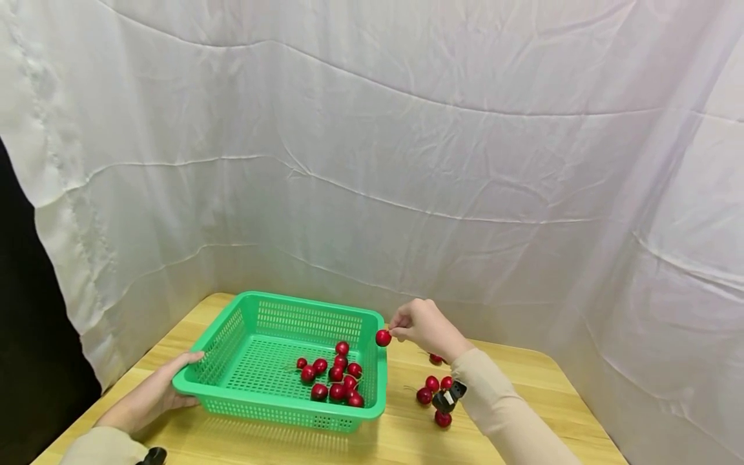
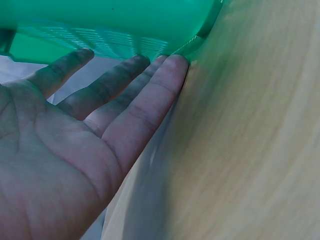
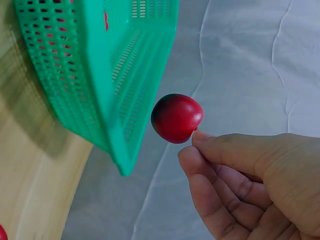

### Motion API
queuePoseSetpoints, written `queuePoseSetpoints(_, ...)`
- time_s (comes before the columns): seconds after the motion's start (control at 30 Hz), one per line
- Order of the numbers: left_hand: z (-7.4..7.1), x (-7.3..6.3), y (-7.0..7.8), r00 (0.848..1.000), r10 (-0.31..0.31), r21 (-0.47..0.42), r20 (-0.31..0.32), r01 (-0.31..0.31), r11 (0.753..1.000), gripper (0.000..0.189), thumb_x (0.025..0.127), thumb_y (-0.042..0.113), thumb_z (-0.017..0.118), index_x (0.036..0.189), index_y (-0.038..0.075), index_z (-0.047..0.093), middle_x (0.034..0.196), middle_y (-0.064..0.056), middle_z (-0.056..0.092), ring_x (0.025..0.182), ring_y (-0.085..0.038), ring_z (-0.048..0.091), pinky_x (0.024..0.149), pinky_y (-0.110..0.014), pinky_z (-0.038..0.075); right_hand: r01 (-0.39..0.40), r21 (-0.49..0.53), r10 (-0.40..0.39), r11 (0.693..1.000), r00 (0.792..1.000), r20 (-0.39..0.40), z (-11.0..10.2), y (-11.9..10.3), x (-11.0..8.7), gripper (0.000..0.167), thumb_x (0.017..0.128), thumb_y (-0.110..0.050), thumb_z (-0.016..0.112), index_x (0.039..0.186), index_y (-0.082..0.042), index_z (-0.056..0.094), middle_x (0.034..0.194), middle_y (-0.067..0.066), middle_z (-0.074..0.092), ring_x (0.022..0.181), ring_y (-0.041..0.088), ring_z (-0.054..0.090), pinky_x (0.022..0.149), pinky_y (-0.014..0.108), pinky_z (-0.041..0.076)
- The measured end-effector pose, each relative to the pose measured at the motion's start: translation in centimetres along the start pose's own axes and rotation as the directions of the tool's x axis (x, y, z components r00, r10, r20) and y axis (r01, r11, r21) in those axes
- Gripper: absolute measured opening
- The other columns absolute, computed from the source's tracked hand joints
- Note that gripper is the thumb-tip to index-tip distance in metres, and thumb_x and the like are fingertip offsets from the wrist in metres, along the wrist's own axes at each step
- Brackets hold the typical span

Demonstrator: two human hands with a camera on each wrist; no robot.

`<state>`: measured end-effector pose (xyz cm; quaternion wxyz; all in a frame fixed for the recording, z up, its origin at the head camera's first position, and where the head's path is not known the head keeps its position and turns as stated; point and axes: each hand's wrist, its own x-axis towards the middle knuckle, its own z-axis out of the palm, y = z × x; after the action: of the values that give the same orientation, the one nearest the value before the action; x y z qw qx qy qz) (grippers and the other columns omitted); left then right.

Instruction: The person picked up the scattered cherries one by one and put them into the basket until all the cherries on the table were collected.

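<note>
Fingers (image 3: pixel 191 160) and thumb of the right hand (image 1: pixel 427 326) are pinched together at the stem end of a red cherry (image 1: pixel 383 338), the other fingers curled in below. The cherry is held up off the wooden counter (image 1: pixel 535 394), just beside the right end of the green basket (image 1: pixel 279 403) — whether it touches the rim is hard to tell. At the basket's left end, the left hand (image 1: pixel 154 391) holds on with its thumb over the rim and its remaining fingers nearly straight, tips against the outside of the wall. Inside, a cluster of cherries (image 1: pixel 337 391) lies toward the right end. More loose cherries (image 1: pixel 424 396) sit on the counter to the right of the basket — some partly hidden behind the black device (image 1: pixel 442 403) at the right wrist
</note>
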<state>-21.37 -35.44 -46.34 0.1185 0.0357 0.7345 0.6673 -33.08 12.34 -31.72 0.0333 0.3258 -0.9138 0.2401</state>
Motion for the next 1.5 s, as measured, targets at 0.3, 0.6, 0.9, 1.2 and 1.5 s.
queuePoseSetpoints(0.3,0.3,0.2,0.3,0.999,-0.026,0.007,-0.038,0.026,1.0,0.082,0.116,0.047,0.027,0.165,-0.013,-0.003,0.162,-0.045,0.025,0.131,-0.026,0.062,0.111,-0.058,0.054,0.063,-0.001,-0.063,0.998,0.997,0.041,1.4,-1.8,1.9,0.01,0.095,-0.005,0.08,0.086,-0.009,0.082,0.081,0.009,0.08,0.067,0.007,0.07,0.065,0.021,0.056)
queuePoseSetpoints(0.6,0.3,0.2,0.2,1.0,-0.008,0.008,-0.02,0.009,1.0,0.083,0.117,0.047,0.028,0.165,-0.013,-0.003,0.162,-0.044,0.026,0.13,-0.023,0.062,0.112,-0.059,0.053,0.121,-0.038,-0.116,0.992,0.987,0.11,3.5,-4.7,4.1,0.01,0.094,-0.005,0.082,0.086,-0.009,0.083,0.082,0.004,0.081,0.068,0.005,0.068,0.068,0.022,0.058)
queuePoseSetpoints(0.9,0.4,0.2,0.0,0.999,0.035,0.037,0.034,-0.036,0.999,0.082,0.117,0.046,0.025,0.164,-0.015,-0.001,0.153,-0.034,0.047,0.12,-0.015,0.069,0.11,-0.05,0.056,0.166,-0.11,-0.143,0.98,0.971,0.191,6.4,-7.4,5.6,0.008,0.093,-0.004,0.083,0.086,-0.009,0.083,0.083,0.002,0.08,0.068,0.003,0.067,0.066,0.016,0.055)
queuePoseSetpoints(1.2,0.8,0.4,0.2,1.0,0.023,0.025,0.014,-0.023,0.999,0.081,0.117,0.046,0.027,0.165,-0.014,0.0,0.154,-0.037,0.043,0.124,-0.02,0.066,0.111,-0.053,0.054,0.164,-0.154,-0.119,0.974,0.957,0.266,8.1,-9.3,6.2,0.012,0.094,-0.003,0.081,0.086,-0.012,0.084,0.084,-0.004,0.079,0.068,0.0,0.061,0.065,0.016,0.052)
queuePoseSetpoints(1.5,1.4,0.5,0.4,0.998,-0.009,0.031,-0.059,0.01,0.999,0.081,0.115,0.046,0.031,0.166,-0.011,0.006,0.153,-0.031,0.05,0.122,-0.016,0.067,0.105,-0.043,0.056,0.196,-0.182,-0.138,0.964,0.947,0.288,9.1,-10.5,6.3,0.012,0.093,-0.005,0.083,0.083,-0.012,0.083,0.076,-0.006,0.074,0.063,0.0,0.052,0.065,0.015,0.05)
